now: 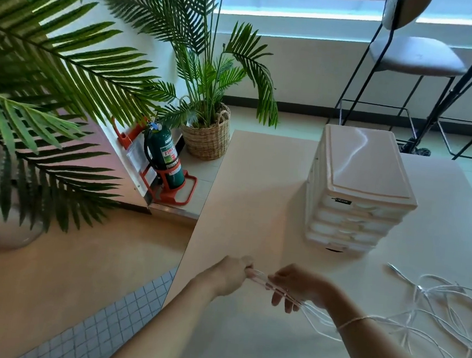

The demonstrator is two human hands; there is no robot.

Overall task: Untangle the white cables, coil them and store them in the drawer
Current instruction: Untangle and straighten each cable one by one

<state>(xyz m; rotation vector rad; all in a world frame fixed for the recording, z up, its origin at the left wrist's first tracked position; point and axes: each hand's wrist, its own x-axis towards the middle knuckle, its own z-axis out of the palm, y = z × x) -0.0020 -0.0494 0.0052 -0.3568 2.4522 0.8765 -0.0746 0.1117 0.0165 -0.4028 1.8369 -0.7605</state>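
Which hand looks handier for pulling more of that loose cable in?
Probably the right hand: the loose cables trail off on its side of the table, while the left hand pinches the gathered strands' end.

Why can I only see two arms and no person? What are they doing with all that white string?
The camera sits on the person's head and looks down, so you see only their arms, just as they do. There is only this one picture. The left hand and the right hand each have a grip on a bundle of strands of the white cables, stretched between them. It is not string but wire. The rest of the cables lie in a loose tangle on the table to the right. Behind the hands stands a small white drawer box, all its drawers closed. The cables should end up in there.
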